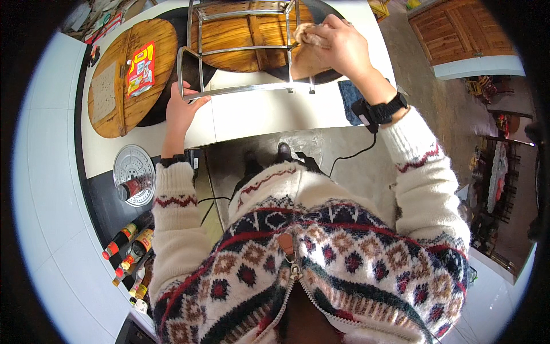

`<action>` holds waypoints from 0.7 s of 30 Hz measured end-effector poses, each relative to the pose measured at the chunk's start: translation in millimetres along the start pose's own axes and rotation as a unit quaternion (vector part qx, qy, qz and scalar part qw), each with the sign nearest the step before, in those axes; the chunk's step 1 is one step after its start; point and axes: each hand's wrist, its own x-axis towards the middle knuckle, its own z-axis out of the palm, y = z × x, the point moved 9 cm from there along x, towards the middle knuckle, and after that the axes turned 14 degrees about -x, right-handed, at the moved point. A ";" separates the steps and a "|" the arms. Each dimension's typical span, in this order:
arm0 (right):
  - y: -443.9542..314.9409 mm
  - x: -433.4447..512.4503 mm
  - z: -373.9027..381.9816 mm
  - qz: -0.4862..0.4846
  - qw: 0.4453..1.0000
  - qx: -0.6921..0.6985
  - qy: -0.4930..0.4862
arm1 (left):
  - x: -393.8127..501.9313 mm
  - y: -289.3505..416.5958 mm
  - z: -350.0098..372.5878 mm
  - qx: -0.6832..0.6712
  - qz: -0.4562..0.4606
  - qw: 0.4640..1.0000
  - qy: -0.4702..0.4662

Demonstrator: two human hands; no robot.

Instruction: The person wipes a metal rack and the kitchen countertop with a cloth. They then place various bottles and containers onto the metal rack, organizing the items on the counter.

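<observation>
A metal frame rack (245, 91) of flat bars stands tilted over the pale counter (258, 112). My left hand (182, 105) grips its lower left corner, thumb in front and fingers behind. At the rack's right side my right hand (343, 47) holds a bunched tan cloth (311, 56) against an upright bar; part of the cloth hangs down. Behind the rack lies a round wooden lid (232, 32) on a dark wok. A second wooden lid (116, 38) at the left bears a red and yellow packet (142, 71) and a beige square piece (104, 92).
A perforated metal steamer plate (133, 159) with a jar (131, 188) on it lies at the left. Several sauce bottles (137, 247) stand below it. A folded blue cloth (349, 101) lies at the counter's right edge, near a black cable (354, 155).
</observation>
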 end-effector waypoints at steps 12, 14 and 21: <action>55.1 -56.8 74.0 0.113 0.977 0.169 -0.057 | -28.9 155.4 68.3 0.277 0.308 0.908 0.068; 58.5 -62.2 76.3 0.119 0.975 0.186 -0.039 | -39.1 179.0 125.1 0.282 0.339 0.897 -0.028; 72.7 -75.5 83.5 0.128 0.958 0.252 -0.039 | -17.0 135.3 260.0 0.337 0.140 0.893 -0.262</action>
